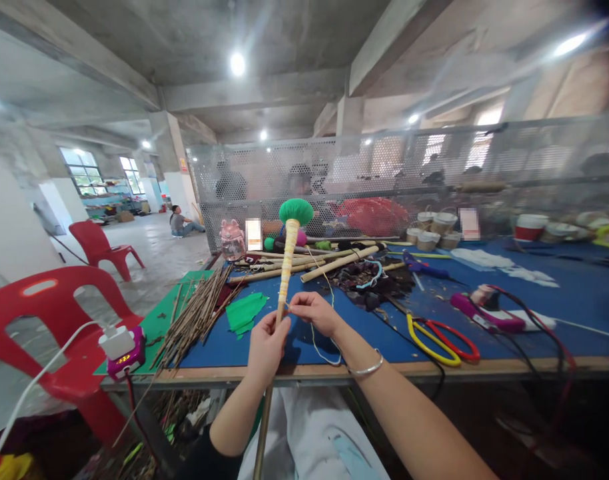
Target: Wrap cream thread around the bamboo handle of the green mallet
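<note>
A wooden stick (pixel 264 427) is gripped upright, with a slight lean, by the left hand (pixel 268 343), whose fingers are closed around its bare shaft over the near edge of the worktop (pixel 374 347). Just above, pale thread (pixel 327 361) appears to be pinched between the thumb and fingertips of the right hand (pixel 314 313), at the lower end of the yellow-and-white wrapping (pixel 287 263); whether the remaining fingers touch the stick cannot be told. The stick is topped by a rounded green head (pixel 295 211). To the left, a green scrap (pixel 246 313) is laid flat beside a heap of thin twigs (pixel 194 313). To the right, scissors (pixel 429 354) with yellow and red handles are placed near the edge. Farther back, pale rods (pixel 342 263) are piled, and the far side is bounded by a perforated metal screen (pixel 384 173). Beyond the worktop's left end, a person (pixel 181 223) is seen seated on the floor.
</note>
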A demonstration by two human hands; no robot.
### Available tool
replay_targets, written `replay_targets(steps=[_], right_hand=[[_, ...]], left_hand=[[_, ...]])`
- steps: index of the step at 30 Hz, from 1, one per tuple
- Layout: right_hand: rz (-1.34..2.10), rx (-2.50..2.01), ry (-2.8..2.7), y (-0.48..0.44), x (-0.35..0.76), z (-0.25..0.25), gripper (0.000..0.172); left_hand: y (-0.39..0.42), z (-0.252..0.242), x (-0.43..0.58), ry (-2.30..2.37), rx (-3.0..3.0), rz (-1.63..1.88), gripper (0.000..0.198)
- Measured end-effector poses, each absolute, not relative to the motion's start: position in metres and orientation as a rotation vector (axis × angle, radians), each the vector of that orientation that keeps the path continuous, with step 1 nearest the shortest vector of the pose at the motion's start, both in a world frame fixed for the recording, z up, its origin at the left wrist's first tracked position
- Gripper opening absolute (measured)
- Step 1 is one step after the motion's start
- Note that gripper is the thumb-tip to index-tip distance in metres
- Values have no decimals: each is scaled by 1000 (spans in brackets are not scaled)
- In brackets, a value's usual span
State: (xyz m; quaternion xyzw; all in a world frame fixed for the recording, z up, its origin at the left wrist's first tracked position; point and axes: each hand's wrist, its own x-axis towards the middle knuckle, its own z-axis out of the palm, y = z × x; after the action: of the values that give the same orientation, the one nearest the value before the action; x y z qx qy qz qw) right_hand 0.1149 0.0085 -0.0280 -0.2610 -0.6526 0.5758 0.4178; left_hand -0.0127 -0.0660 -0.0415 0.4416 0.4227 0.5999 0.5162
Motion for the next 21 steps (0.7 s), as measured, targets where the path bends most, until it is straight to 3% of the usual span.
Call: replay_targets(steps=[7,15,21], right_hand=[[1439,-614,-1601,12,118,-33,20],[1488,-596,-1612,4,119,-27,24],[1344,-652,-1765,2,120,-26,24]], left_hand=[[-57,-57,-16,1187,1201,1540,21],[-57,-59,-15,1212,1199,1518,22],[-53,-61,-17,1244,1217,1510,24]])
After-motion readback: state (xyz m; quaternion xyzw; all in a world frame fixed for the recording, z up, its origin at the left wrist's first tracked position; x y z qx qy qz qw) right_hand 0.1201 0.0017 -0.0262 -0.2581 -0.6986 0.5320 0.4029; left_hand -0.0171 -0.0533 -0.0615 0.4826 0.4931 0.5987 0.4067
